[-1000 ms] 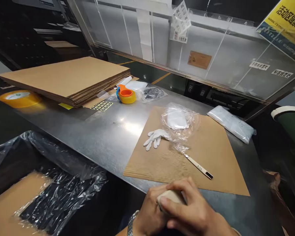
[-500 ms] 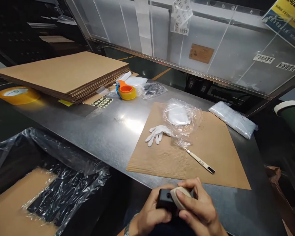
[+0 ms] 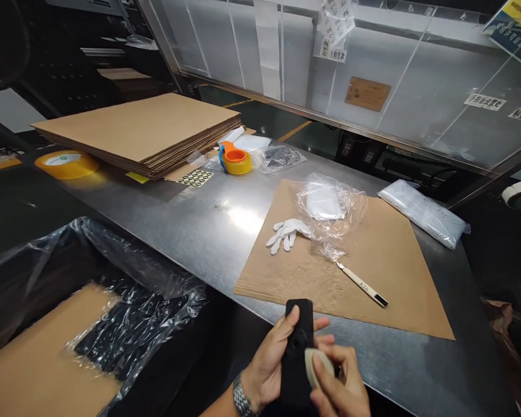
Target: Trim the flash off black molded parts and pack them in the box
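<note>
My left hand (image 3: 264,368), with a metal watch band at the wrist, grips a long black block-like part (image 3: 299,321) with rounded corners and a round hole in its face. Between the fingers and thumb of my right hand (image 3: 345,379) is a beige, rounded flat pad (image 3: 315,364), its edge against the side of the black part. What the pad is made of I cannot tell. Beyond my hands a cream-handled craft knife (image 3: 361,284) marked A26 lies on a brown cardboard sheet (image 3: 286,278), along with a white glove (image 3: 290,233) and a clear plastic bag (image 3: 330,202).
A stack of cardboard sheets (image 3: 147,127) stands at the left of the metal table (image 3: 191,231). Near it are a tape roll (image 3: 67,164) and an orange tape dispenser (image 3: 235,157). A plastic-wrapped pack (image 3: 423,211) lies at the right. A lined bin (image 3: 143,284) is at lower left.
The black part has turned in my left hand from end-on to lengthwise, its long face now showing. The beige pad has shifted down along its side. My view has swung slightly left.
</note>
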Demonstrator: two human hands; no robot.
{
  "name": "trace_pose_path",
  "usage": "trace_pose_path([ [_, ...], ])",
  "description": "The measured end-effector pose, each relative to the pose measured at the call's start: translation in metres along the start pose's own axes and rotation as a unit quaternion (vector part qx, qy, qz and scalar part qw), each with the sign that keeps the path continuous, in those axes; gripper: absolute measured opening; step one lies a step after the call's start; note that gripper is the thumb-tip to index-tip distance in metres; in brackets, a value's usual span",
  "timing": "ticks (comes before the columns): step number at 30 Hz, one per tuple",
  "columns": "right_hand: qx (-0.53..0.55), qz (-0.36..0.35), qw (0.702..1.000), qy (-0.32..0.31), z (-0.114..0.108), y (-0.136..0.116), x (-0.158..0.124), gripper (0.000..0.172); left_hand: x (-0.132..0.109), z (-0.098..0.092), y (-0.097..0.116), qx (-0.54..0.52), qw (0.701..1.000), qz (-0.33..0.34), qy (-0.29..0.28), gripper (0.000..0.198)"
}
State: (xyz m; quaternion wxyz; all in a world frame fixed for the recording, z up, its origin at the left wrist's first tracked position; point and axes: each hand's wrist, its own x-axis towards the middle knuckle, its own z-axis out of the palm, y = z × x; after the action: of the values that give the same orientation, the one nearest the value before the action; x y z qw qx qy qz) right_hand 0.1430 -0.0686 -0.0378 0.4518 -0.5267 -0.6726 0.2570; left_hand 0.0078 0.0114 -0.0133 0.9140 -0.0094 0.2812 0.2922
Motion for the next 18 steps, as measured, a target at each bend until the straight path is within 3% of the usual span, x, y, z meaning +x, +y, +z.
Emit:
trace_pose_path([
  [2,-0.046,-0.068,0.997,0.006,-0.006,-0.001,0.018,0.044,-0.002,0.007,-0.009,0.038,0.996,0.073,0.046,0.042],
  [4,-0.087,-0.111,0.99,0.004,-0.011,-0.002,0.034,0.051,-0.004,0.012,-0.015,0.062,0.99,0.112,0.054,0.046],
  [11,-0.081,-0.152,0.98,-0.098,-0.023,-0.006,0.049,0.057,-0.012,0.005,-0.015,0.138,0.987,0.067,0.039,0.07],
  [15,-0.088,-0.117,0.987,-0.065,-0.026,-0.006,0.053,0.055,-0.011,0.001,-0.018,0.2,0.978,-0.029,0.056,0.087],
  [18,-0.098,-0.136,0.98,-0.11,-0.025,-0.012,0.057,0.05,-0.01,0.001,-0.017,0.177,0.983,0.023,0.036,0.073],
])
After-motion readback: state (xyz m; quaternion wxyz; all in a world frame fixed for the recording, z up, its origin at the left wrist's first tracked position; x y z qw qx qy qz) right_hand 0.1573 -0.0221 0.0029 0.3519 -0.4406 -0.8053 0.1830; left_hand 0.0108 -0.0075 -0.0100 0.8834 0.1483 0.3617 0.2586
